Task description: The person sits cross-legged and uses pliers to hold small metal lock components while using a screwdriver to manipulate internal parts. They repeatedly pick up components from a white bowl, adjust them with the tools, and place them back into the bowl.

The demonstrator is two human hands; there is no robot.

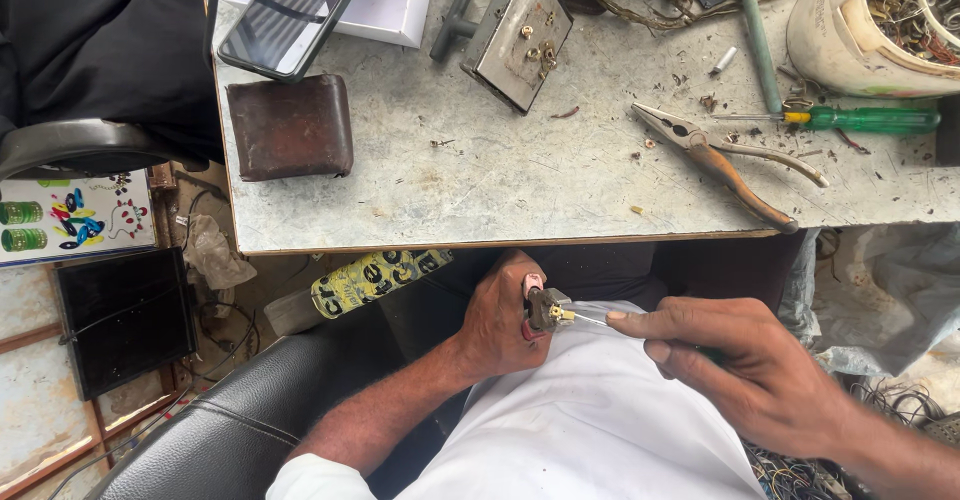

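Left hand (500,325) pinches a small metal part (546,310) tight; right hand (745,365) grips a thin screwdriver (592,321), lying left-right, tip pointing left into it

I am sitting in a small repair workshop: pliers (722,163), a green screwdriver (865,118) and a bucket of scrap wire (880,25) are lying on my scuffed desk (480,175).

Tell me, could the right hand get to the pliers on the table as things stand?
Probably yes: the pliers lie uncovered near the table edge, just above the right hand, though its fingers hold a thin tool.
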